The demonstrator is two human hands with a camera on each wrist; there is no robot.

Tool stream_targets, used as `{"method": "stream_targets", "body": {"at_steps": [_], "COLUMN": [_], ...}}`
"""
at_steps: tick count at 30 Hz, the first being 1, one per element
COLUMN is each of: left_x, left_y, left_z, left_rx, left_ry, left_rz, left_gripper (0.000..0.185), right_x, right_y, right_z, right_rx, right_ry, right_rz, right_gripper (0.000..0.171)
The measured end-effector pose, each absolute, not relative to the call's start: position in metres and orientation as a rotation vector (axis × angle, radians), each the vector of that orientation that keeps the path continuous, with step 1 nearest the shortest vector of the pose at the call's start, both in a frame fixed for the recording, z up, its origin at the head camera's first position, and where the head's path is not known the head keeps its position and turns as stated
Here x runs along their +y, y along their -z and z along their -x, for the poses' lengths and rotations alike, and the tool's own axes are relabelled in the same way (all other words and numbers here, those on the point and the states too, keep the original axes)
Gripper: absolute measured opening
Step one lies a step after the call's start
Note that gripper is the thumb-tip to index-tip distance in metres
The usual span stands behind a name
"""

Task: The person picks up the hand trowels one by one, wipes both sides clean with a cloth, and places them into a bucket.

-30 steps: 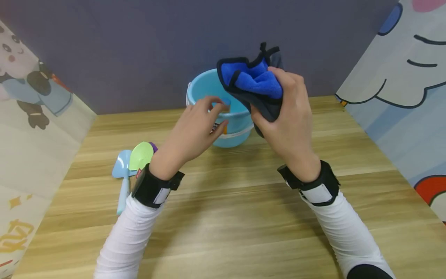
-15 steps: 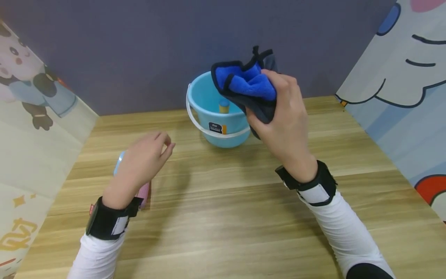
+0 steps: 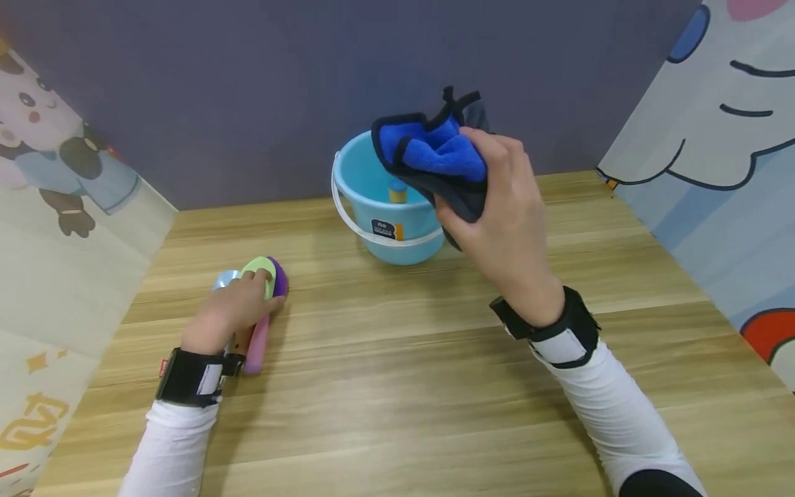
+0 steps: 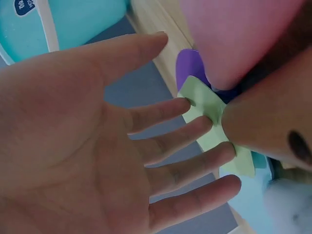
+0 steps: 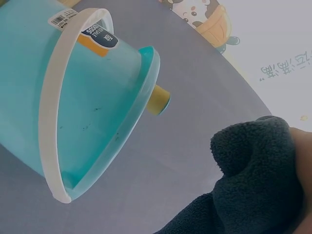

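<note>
Down at the lower left of the head view, the left hand (image 3: 232,312) rests flat, fingers straight, on the green spoon (image 3: 259,269), whose handle runs toward the wrist. The right hand (image 3: 506,214) clutches a blue cloth (image 3: 435,148) beside the bucket (image 3: 363,186).

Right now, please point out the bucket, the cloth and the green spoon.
bucket (image 3: 397,238), head view, front wall.
cloth (image 3: 435,148), head view, blue inner side.
green spoon (image 3: 256,266), head view, its bowl.

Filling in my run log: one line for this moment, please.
left hand: open, touching green spoon | right hand: holds blue cloth by bucket | spoons on table
</note>
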State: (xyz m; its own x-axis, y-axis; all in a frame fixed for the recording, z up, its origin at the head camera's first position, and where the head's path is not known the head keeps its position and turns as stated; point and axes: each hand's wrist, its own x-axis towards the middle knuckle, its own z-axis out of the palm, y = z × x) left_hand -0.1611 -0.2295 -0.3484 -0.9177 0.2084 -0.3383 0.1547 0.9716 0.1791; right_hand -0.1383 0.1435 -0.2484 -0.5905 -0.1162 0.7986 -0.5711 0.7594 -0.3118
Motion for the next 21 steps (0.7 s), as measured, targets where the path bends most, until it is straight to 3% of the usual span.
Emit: {"method": "stream_targets", "body": {"at_steps": [21], "left_x": [-0.213], "left_y": [0.352], "left_z": [0.159], "left_rx": [2.759], "left_ry": [-0.211], "left_rz": [-0.419], "left_gripper": [0.071], "right_x": [0.137], "right_y": [0.252], "right_z": [0.140], "right_rx": [-2.169], "right_ry": [-0.699], "right_rz": [-0.522], "right_gripper": [0.062]}}
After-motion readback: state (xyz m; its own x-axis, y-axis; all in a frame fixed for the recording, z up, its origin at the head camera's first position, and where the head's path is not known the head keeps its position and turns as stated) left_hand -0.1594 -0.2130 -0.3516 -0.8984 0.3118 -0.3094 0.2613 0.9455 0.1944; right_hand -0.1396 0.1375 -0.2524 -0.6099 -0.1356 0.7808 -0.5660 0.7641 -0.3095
